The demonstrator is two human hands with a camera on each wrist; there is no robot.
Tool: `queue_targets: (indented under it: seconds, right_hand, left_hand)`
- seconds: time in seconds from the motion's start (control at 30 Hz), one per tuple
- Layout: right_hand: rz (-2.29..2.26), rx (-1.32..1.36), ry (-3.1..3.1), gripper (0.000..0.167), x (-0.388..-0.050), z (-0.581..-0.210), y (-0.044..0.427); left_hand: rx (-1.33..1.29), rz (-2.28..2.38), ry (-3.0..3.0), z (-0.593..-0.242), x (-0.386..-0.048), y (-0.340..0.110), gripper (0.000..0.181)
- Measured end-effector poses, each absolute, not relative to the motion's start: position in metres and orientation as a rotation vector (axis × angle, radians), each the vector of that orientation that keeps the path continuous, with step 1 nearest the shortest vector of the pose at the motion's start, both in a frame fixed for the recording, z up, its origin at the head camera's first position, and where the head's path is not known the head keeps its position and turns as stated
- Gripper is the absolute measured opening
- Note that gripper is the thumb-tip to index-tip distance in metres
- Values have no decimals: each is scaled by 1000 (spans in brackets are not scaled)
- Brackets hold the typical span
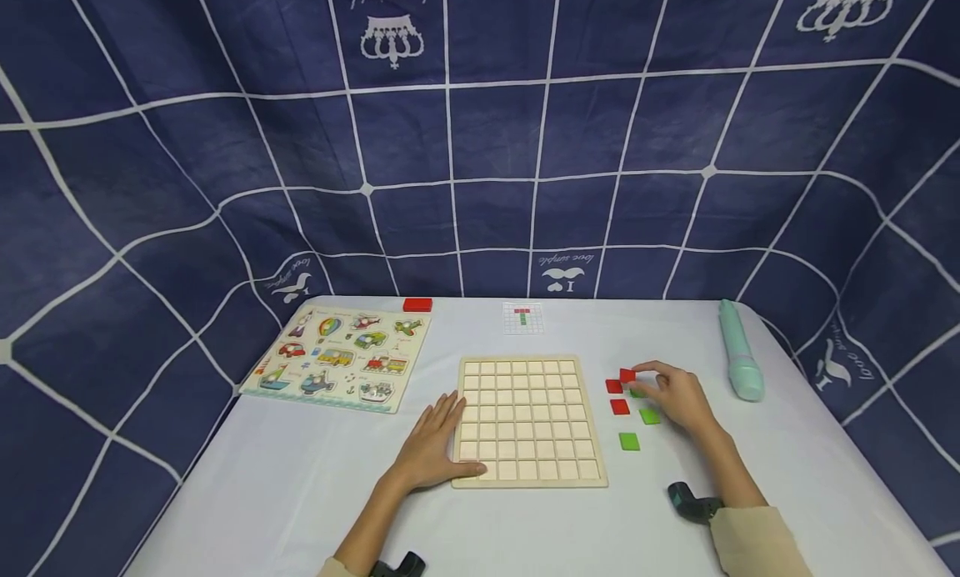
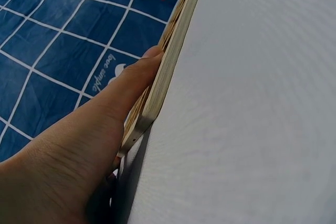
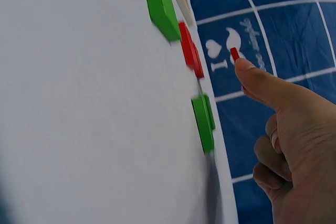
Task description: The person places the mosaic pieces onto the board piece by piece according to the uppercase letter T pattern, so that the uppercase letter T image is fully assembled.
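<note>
My left hand (image 1: 429, 450) lies spread along the near-side edge of the square pale wooden grid board (image 1: 525, 423), between my hands. My right hand (image 1: 677, 400) pinches 1 thin square red tile (image 1: 627, 376) above the white-covered table (image 1: 262, 477); 2 flat red squares (image 1: 619, 407) and 3 green squares (image 1: 629, 442) lie near it.

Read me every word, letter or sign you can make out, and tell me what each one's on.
"love simple": on the blue cloth, repeated, upside down in the head view.
"I", beside a heart and moustache; also crowns: same cloth.
T shape of red and green squares: gridded card.
Picture puzzle board: captions too small to read.
</note>
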State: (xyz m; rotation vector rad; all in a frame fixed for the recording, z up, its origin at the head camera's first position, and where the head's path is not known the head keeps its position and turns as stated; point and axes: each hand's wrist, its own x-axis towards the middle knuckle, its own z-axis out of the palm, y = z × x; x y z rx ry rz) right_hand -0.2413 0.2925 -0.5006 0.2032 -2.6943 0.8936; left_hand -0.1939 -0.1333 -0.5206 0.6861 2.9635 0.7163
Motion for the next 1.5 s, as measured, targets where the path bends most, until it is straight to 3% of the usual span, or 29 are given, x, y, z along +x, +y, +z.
queue_targets:
  seconds: [0.5, 0.77, 1.5]
  right_hand:
    - [954, 435, -2713, 31, -242, -505, 210]
    - [909, 416, -2711, 35, -252, -517, 178]
    - [884, 398, -2708, 31, -267, -516, 156]
  left_hand:
    - [671, 740, 2977, -521, -194, -136, 113]
    - [666, 738, 2980, -521, -194, -136, 112]
    - [674, 739, 2982, -520, -193, -134, 111]
